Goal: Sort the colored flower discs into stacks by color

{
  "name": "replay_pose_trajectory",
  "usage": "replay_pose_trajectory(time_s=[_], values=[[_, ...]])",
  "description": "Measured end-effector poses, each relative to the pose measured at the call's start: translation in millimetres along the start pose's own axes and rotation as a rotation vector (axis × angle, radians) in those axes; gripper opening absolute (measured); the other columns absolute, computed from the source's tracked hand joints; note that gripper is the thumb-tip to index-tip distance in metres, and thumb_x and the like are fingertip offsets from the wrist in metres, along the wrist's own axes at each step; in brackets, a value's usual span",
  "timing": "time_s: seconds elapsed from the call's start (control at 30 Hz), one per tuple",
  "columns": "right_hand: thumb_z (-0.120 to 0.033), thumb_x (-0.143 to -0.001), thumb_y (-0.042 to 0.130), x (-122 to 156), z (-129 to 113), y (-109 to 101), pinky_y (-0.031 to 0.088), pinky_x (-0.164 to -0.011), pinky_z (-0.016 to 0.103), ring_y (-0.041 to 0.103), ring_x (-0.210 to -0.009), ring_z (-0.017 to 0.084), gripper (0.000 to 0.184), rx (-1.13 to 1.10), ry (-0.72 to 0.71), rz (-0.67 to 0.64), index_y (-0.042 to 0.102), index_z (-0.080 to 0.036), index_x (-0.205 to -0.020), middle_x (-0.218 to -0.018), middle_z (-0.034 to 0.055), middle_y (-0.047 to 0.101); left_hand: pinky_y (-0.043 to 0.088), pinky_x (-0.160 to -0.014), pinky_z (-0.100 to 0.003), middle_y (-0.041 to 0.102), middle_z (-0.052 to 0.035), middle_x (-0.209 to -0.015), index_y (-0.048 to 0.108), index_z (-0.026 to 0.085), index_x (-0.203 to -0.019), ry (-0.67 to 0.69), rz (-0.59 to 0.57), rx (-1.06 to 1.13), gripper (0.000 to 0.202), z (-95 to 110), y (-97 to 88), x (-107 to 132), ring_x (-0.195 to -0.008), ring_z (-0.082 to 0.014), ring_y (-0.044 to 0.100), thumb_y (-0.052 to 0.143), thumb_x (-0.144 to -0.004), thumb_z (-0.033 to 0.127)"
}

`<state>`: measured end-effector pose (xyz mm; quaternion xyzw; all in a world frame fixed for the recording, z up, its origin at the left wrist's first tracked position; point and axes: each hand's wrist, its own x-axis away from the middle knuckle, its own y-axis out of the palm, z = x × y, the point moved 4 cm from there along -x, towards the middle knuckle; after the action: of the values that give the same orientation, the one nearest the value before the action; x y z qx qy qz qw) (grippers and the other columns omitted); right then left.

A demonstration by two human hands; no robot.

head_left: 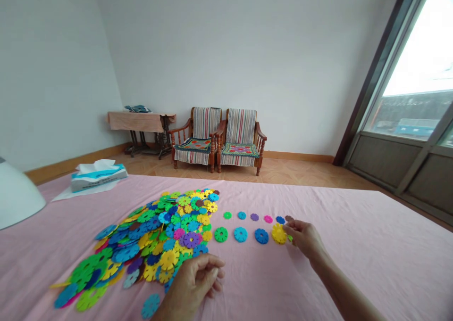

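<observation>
A heap of colourful notched plastic discs [152, 236] spreads over the left of the pink cloth. My left hand [196, 281] hovers at its near right edge, fingers curled and thumb pressed in; what they hold, if anything, is hidden. Beyond the heap's right side lies a row of larger discs: a green disc [221, 234], a light blue disc [240, 234], a blue disc [261, 236] and a yellow disc [279, 234]. At the row's right end my right hand [305, 240] pinches a light green disc [290, 238], mostly covered by the fingers, against the yellow one.
Behind this row runs a line of smaller discs, among them a pink disc [268, 219] and a brown disc [289, 218]. A tissue box [99, 177] stands at the far left, near a white rounded object [17, 198]. Two wooden armchairs [217, 142] are beyond the table.
</observation>
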<state>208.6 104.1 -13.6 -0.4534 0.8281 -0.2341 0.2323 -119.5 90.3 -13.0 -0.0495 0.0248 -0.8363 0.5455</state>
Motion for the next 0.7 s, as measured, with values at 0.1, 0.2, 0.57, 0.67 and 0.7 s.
replay_pose_trajectory(time_s=[0.1, 0.2, 0.57, 0.67, 0.7], values=[[-0.037, -0.07, 0.054, -2.0, 2.0, 0.3, 0.04, -0.05, 0.026, 0.068, -0.068, 0.024, 0.024, 0.045, -0.007, -0.006, 0.064, -0.022, -0.055, -0.067, 0.007, 0.071, 0.048, -0.056, -0.026, 0.069, -0.0067, -0.078, 0.065, 0.014, -0.09, 0.004, -0.005, -0.008, 0.053, -0.2, 0.0, 0.0, -0.064, -0.0161, 0.064, 0.064, -0.072, 0.064], [-0.035, -0.071, 0.053, -1.9, 3.6, 0.5, 0.04, -0.052, 0.026, 0.068, -0.068, 0.024, 0.023, 0.097, -0.013, -0.015, 0.062, -0.023, -0.053, -0.058, 0.0047, 0.067, 0.048, -0.055, -0.026, 0.069, -0.0069, -0.077, 0.065, 0.014, -0.09, 0.014, -0.005, -0.014, 0.052, 1.4, -0.3, -1.1, -0.063, -0.0159, 0.064, 0.064, -0.072, 0.063], [-0.033, -0.077, 0.046, 8.8, -6.9, 0.6, 0.045, -0.063, 0.03, 0.066, -0.075, 0.022, 0.021, 0.21, -0.077, 0.025, 0.063, -0.022, -0.071, -0.108, 0.0109, 0.069, 0.049, -0.054, -0.027, 0.069, -0.0068, -0.074, 0.066, 0.013, -0.087, 0.029, 0.021, -0.003, 0.051, 8.1, -3.7, -1.9, -0.061, -0.0168, 0.064, 0.066, -0.07, 0.061], [-0.035, -0.081, 0.046, 18.3, -17.8, 7.8, 0.045, -0.074, 0.034, 0.065, -0.086, 0.023, 0.028, 0.281, -0.23, 0.005, 0.066, -0.02, -0.093, -0.111, 0.0118, 0.067, 0.049, -0.053, -0.026, 0.069, -0.0061, -0.072, 0.068, 0.013, -0.086, 0.057, 0.052, 0.005, 0.049, 11.9, -9.5, -3.1, -0.06, -0.0166, 0.064, 0.067, -0.07, 0.059], [-0.036, -0.082, 0.047, 21.8, -20.8, 10.3, 0.044, -0.078, 0.036, 0.063, -0.093, 0.025, 0.031, 0.332, -0.276, 0.002, 0.065, -0.02, -0.1, -0.112, 0.0117, 0.066, 0.049, -0.053, -0.026, 0.069, -0.006, -0.071, 0.068, 0.013, -0.086, 0.066, 0.065, 0.007, 0.048, 13.5, -12.1, -3.6, -0.06, -0.0165, 0.064, 0.067, -0.07, 0.059]])
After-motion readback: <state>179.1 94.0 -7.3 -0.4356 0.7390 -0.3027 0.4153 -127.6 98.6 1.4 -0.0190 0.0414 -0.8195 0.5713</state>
